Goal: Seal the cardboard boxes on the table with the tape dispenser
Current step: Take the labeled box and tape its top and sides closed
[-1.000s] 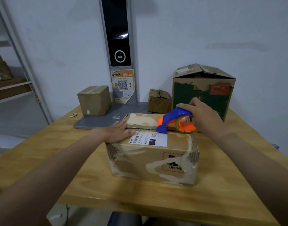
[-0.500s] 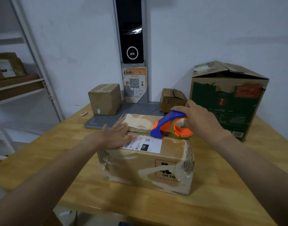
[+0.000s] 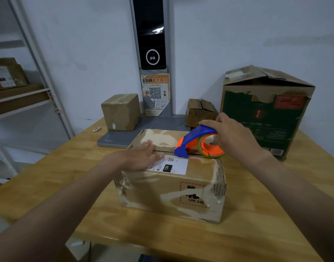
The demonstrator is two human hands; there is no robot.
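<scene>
A worn cardboard box (image 3: 171,195) sits on the tabletop (image 3: 257,233). The left hand (image 3: 137,157) presses flat on its top, grip released. The right hand (image 3: 232,135) holds a blue-and-orange tape dispenser (image 3: 196,138) in a clenched grip, nose on the centre seam. It has barely advanced in the last second, so sealing has probably only begun.
</scene>
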